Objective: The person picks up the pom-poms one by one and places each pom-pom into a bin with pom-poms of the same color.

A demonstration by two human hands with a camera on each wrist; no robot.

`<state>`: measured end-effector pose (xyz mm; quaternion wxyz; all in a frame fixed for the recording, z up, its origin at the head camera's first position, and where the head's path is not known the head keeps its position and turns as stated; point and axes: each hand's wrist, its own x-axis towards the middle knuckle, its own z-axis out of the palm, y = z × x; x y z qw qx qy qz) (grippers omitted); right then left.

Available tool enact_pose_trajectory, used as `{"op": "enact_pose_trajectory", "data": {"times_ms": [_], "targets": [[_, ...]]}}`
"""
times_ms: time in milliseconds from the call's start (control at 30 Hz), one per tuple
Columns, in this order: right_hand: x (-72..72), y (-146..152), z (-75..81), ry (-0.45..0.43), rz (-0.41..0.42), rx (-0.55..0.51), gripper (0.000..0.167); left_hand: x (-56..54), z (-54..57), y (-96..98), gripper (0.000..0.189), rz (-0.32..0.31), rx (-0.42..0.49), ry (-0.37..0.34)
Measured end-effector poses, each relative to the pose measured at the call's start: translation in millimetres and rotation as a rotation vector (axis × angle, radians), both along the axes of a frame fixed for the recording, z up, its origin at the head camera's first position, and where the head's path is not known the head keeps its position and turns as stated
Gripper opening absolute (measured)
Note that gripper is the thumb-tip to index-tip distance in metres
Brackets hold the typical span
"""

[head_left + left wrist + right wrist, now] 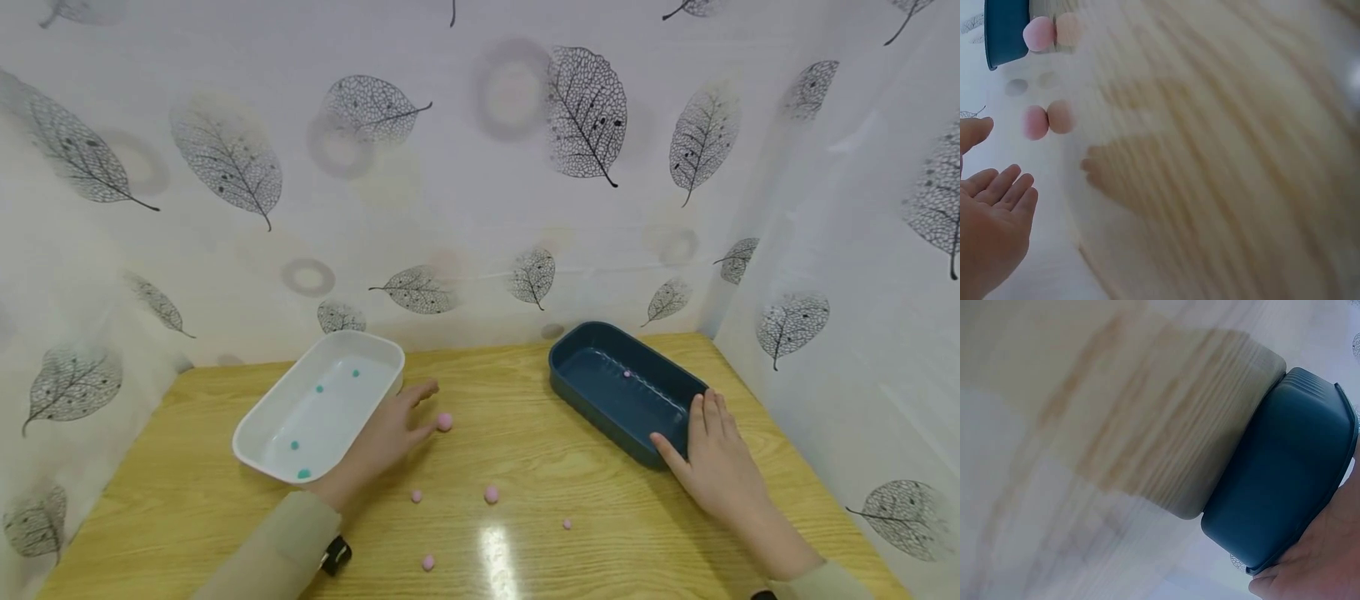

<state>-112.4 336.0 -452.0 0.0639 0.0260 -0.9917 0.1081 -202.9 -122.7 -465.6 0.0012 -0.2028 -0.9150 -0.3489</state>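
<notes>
My left hand (386, 435) reaches past the right side of a white tray (246, 440), thumb and fingers spread apart. Its thumb tip is right beside a small pink ball (445, 422) on the table. In the left wrist view the palm and extended fingers (1005, 190) show with nothing held. On the right, my right hand (723, 471) rests on the near right end of a dark blue tray (600, 408), its fingers straight over the rim and its thumb along the front edge. The right wrist view shows that tray's outer wall (1279, 469) beside the hand.
Several more pink balls, one of them near the middle (491, 494), lie on the wooden table (517, 433). Small green balls (319, 389) sit in the white tray, and a small pinkish-purple ball (627, 374) in the blue one. A leaf-print curtain (465, 208) surrounds the table.
</notes>
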Motion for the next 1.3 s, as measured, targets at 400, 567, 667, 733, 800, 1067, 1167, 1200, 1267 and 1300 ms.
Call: {"op": "enact_pose_trajectory", "data": {"times_ms": [400,567,667,733,800,1067,1167,1200,1267,1300], "targets": [[-0.2,0,0.3,-0.008,0.004,-0.009,0.099,-14.1,-13.8,6.2,0.065,0.037,0.122,-0.135],[0.1,1,0.0,-0.004,0.005,-0.009,0.099,-16.0,-15.8,7.7,0.056,0.004,0.127,-0.128],[-0.1,1,-0.4,-0.010,0.003,-0.007,0.099,-17.4,-17.4,8.3,0.053,-0.027,0.135,-0.111],[-0.1,0,-0.3,-0.018,0.002,-0.008,0.099,-18.2,-18.0,9.0,0.052,-0.039,0.136,-0.094],[-0.2,0,-0.1,-0.021,0.001,-0.007,0.099,-19.2,-19.0,9.8,0.051,-0.045,0.135,-0.074],[-0.2,-2,3.4,-0.029,-0.007,0.007,0.100,-22.5,-21.0,9.7,0.039,-0.072,0.112,-0.042],[-0.2,-2,2.1,-0.016,-0.003,0.004,0.099,-22.9,-20.6,9.7,0.033,-0.068,0.100,-0.033],[0.0,-2,1.2,-0.012,-0.002,0.002,0.099,-22.8,-20.1,9.8,0.031,-0.066,0.096,-0.029],[0.6,-1,-0.1,-0.003,0.001,-0.004,0.098,-22.8,-19.7,10.2,0.026,-0.062,0.090,-0.024],[0.8,-1,-0.5,-0.003,0.001,-0.005,0.098,-22.6,-19.4,10.6,0.024,-0.059,0.091,-0.025]]}}
